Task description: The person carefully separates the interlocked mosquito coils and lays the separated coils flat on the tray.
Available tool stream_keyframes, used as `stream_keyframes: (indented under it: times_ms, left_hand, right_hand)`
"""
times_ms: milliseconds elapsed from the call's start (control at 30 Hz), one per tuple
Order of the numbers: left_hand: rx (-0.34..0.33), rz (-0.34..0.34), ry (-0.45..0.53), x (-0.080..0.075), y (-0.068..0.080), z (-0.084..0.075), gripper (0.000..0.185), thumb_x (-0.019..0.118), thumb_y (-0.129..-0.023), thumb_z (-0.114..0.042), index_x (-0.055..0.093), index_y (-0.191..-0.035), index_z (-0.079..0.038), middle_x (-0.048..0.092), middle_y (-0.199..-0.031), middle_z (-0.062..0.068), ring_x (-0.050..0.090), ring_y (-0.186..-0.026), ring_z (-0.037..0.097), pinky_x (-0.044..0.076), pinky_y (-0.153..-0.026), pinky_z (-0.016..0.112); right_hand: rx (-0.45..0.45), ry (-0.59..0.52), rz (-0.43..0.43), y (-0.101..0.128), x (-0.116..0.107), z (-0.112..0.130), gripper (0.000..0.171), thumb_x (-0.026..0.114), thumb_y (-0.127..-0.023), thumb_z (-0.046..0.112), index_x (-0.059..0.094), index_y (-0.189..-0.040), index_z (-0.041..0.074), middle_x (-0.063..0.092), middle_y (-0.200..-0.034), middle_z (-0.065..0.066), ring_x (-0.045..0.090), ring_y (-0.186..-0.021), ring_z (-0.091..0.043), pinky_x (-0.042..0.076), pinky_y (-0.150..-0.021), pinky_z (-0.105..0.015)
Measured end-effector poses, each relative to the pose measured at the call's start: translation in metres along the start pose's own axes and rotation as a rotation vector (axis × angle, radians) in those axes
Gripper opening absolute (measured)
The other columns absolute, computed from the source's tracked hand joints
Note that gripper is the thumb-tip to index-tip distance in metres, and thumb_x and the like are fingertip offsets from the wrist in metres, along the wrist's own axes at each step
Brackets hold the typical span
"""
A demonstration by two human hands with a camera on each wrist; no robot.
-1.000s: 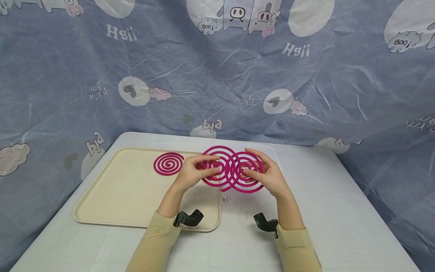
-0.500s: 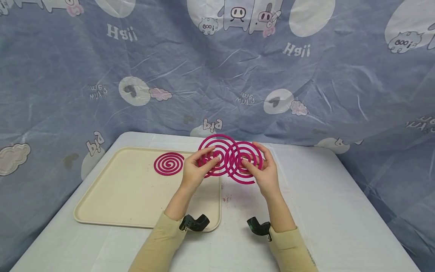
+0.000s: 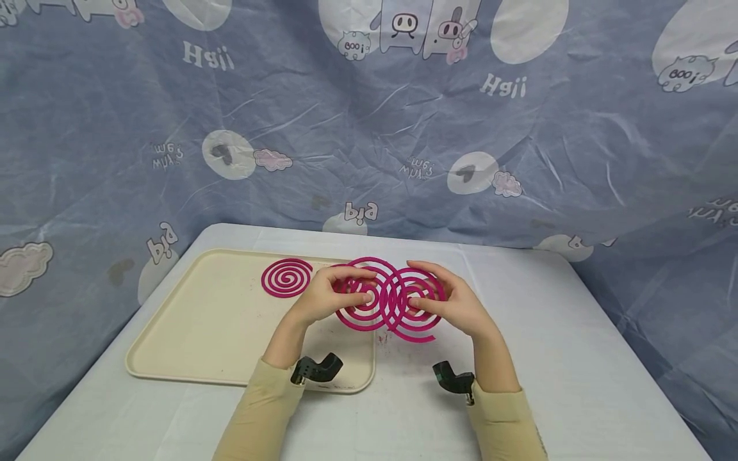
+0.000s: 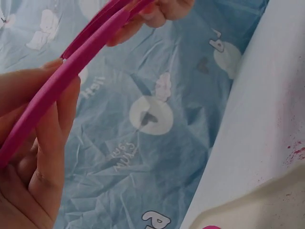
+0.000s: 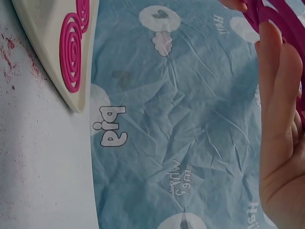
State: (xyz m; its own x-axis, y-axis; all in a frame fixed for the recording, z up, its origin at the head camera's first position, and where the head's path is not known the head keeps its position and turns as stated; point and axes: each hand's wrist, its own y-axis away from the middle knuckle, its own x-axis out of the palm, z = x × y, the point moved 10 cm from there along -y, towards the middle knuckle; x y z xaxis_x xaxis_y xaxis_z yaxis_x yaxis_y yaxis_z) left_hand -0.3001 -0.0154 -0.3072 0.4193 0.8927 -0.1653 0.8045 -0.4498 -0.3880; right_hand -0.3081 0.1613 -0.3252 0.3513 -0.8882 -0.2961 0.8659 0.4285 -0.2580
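Note:
Two magenta mosquito coils overlap between my hands, above the table at the tray's right edge. My left hand [image 3: 319, 298] pinches the left coil [image 3: 362, 329] near its centre, thumb in front and fingers partly hidden behind. In the same way my right hand [image 3: 464, 307] pinches the right coil [image 3: 416, 339], whose outer end points to the lower right. Their rings cross in the middle; whether they are interlinked or only laid over each other I cannot tell. Edge-on, a held coil [image 4: 57, 86] slants through the left wrist view.
A cream tray [image 3: 213, 320] lies on the white-covered table [image 3: 553, 358]. On it sits a single-looking coil [image 3: 286, 278]; another coil [image 5: 71, 52] shows in the right wrist view, mostly hidden from the head by my left hand. Reddish crumbs [image 3: 384, 337] dot the tablecloth. A blue patterned curtain [image 3: 357, 128] hangs behind.
Both hands rose with the coils, then came down again, slightly lower than at first. The right coil's outer end now shows at the lower right. The tray coil has not moved.

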Motion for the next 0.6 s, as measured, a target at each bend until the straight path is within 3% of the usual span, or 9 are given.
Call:
stream_keyframes:
  times_ms: [100, 233, 467, 600]
  left_hand:
    - [-0.025, -0.071, 0.016, -0.005, -0.001, 0.003, 0.037, 0.070, -0.080, 0.004, 0.063, -0.115, 0.006, 0.066, -0.103, 0.018, 0.063, -0.075, 0.013, 0.055, -0.067, 0.027]
    - [-0.038, -0.223, 0.040, -0.013, 0.000, 0.006, 0.038, 0.072, -0.080, 0.001, 0.064, -0.116, 0.004, 0.066, -0.103, 0.014, 0.061, -0.081, 0.010, 0.054, -0.068, 0.024]
    - [-0.008, -0.469, 0.137, -0.020, 0.004, 0.008, 0.038, 0.072, -0.081, -0.002, 0.064, -0.117, 0.002, 0.067, -0.104, 0.012, 0.063, -0.086, 0.013, 0.055, -0.074, 0.029]
    - [0.015, -0.549, 0.148, -0.020, 0.005, 0.007, 0.039, 0.072, -0.082, -0.004, 0.063, -0.119, 0.002, 0.066, -0.107, 0.016, 0.062, -0.090, 0.017, 0.055, -0.076, 0.030]
  right_hand:
    - [0.002, 0.000, -0.076, -0.001, -0.004, 0.000, 0.060, 0.072, -0.082, 0.005, 0.047, -0.136, 0.010, 0.062, -0.108, -0.016, 0.067, -0.085, -0.023, 0.056, -0.071, -0.038]
    - [-0.018, -0.035, -0.193, -0.003, -0.010, 0.002, 0.059, 0.072, -0.082, 0.006, 0.048, -0.136, 0.012, 0.061, -0.108, -0.018, 0.067, -0.085, -0.022, 0.056, -0.071, -0.038]
    - [-0.095, -0.149, -0.422, -0.002, -0.020, 0.006, 0.060, 0.071, -0.080, -0.003, 0.048, -0.134, 0.008, 0.065, -0.101, -0.008, 0.068, -0.085, -0.018, 0.055, -0.072, -0.034]
    - [-0.137, -0.212, -0.482, -0.001, -0.020, 0.007, 0.061, 0.070, -0.080, -0.005, 0.045, -0.134, 0.005, 0.065, -0.098, -0.008, 0.069, -0.084, -0.019, 0.055, -0.072, -0.035]
